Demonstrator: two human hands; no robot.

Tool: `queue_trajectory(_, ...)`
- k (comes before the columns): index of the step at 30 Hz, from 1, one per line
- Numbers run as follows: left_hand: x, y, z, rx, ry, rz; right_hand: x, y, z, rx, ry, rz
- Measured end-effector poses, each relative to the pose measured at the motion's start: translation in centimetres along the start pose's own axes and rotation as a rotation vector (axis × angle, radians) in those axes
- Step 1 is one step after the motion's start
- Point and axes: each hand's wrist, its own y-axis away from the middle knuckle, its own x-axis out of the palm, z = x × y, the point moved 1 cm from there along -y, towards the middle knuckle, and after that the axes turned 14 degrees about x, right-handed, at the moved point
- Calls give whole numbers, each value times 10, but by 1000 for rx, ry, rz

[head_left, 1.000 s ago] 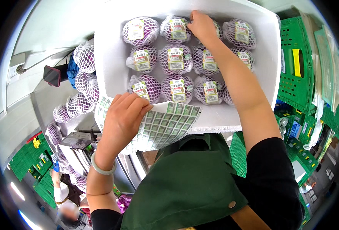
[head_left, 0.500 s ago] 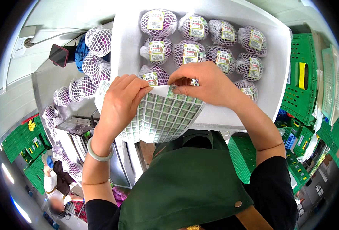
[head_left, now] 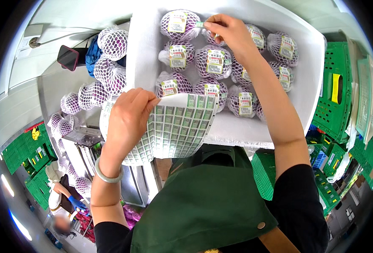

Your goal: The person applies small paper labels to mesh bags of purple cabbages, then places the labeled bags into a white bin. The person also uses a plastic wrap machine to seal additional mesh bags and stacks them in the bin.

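Observation:
My left hand pinches the top edge of a white sheet of small green stickers, which hangs bent below the fingers. Between the fingertips of my right hand is one small green sticker. It is at the right side of a round purple vegetable in a white foam net, at the box's far left; whether it touches the net I cannot tell. Several more netted purple vegetables with white-and-green labels sit in rows in a white foam box. My right hand and forearm hide some of them.
Unlabelled netted vegetables lie left of the box, near a phone and blue cloth. Green crates stand on the right. A co-worker with a blue glove is at the lower left.
My right hand has moved from the sheet's top edge up and away to the far left vegetable, carrying a sticker. My left hand still holds the sheet. The co-worker's gloved hand has come into view.

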Motion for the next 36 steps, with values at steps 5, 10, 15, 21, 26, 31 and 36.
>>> queue_trajectory(5,-3,-3,-5,27,19,25,15,-107,-45,-19,215,-121)
queue_trajectory(10,-2,8,15,-1,31,-30,22,-84,-20,-314,690,-365)
queue_trajectory(15,-3,15,23,-44,41,-12,60,58,24,-197,441,600)
queue_trajectory(21,2,2,24,53,60,-160,63,98,11,-220,304,358)
queue_trajectory(26,16,3,17,32,192,-128,65,106,6,-361,336,292)
queue_trajectory(31,13,6,18,-9,198,-59,72,110,-3,-709,500,106)
queue_trajectory(36,15,14,18,-43,123,18,64,100,-2,-616,386,167)
